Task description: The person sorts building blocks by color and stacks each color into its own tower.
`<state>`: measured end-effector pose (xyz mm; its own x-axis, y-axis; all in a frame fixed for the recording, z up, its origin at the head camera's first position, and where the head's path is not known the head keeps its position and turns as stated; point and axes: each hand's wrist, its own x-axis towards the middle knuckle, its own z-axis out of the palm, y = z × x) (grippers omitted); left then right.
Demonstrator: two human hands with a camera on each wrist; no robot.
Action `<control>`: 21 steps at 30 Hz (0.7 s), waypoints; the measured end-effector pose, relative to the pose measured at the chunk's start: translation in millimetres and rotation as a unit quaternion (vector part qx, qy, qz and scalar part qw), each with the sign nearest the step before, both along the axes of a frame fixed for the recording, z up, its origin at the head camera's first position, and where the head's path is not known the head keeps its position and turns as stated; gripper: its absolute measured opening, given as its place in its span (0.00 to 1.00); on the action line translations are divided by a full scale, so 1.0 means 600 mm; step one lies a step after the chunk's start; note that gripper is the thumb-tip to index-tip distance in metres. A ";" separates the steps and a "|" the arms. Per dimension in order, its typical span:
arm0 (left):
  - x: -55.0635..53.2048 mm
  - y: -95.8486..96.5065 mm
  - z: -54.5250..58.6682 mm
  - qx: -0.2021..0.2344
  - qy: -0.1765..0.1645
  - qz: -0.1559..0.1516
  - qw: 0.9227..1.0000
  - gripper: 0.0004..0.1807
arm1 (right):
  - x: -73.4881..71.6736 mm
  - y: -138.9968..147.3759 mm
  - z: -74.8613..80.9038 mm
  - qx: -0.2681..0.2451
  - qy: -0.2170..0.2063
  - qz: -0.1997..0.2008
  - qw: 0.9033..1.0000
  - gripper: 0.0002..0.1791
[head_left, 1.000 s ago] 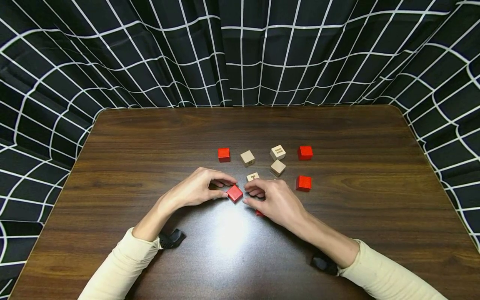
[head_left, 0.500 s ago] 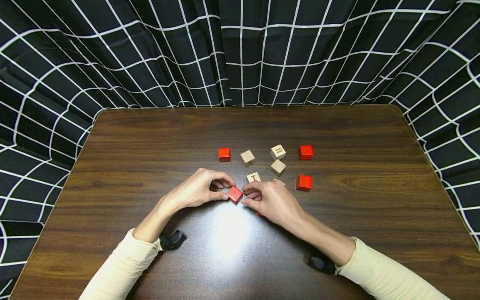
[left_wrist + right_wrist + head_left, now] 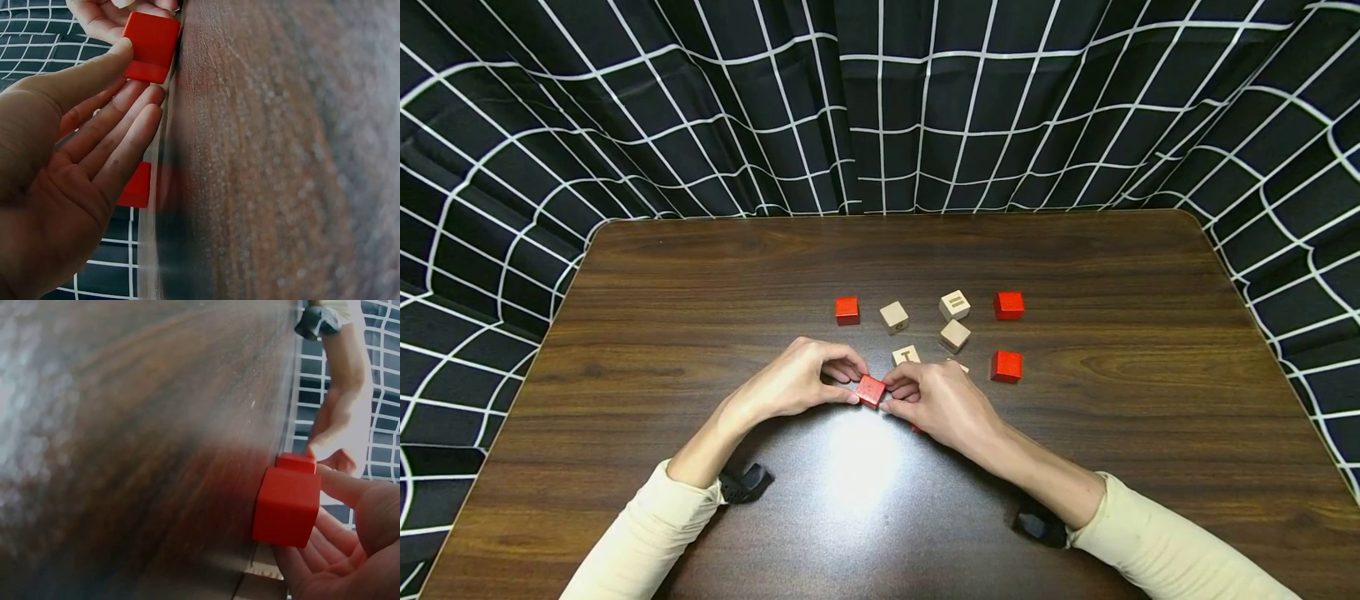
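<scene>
Between both hands, low over or on the table, is a red cube, turned at an angle. My left hand has its thumb on one side of the cube and its forefinger on the other. From the right, the thumb and forefinger of my right hand meet the cube's right side. Under the right palm another red cube lies mostly hidden; the right wrist view shows this cube close up. A wooden cube marked with a T sits just beyond the right fingertips.
Farther back are wooden cubes, one with two bars, one plain. Red cubes stand around them: one at left, one back right, one front right. A grid-patterned curtain surrounds the brown table.
My right hand has come slightly left until its fingertips meet the red cube. That cube has turned a little. The left hand has barely shifted; the other cubes stay put.
</scene>
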<state>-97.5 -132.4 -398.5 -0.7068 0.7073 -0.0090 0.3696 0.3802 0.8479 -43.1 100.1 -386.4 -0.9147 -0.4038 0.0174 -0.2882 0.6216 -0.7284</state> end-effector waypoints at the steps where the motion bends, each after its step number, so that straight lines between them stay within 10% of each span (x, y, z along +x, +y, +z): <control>1: 0.001 0.000 0.000 0.003 -0.006 0.001 1.000 0.15 | 0.000 0.000 0.000 -0.002 -0.002 0.000 1.000 0.12; 21: 0.015 -0.009 0.009 0.036 -0.018 0.036 0.999 0.17 | 0.001 -0.004 0.009 -0.069 0.002 0.005 0.998 0.10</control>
<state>-88.6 -137.9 -392.9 -0.7560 0.6544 0.0144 0.3129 0.3421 0.8860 -42.6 98.0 -381.3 -0.9102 -0.4072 0.0760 -0.2968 0.5130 -0.8055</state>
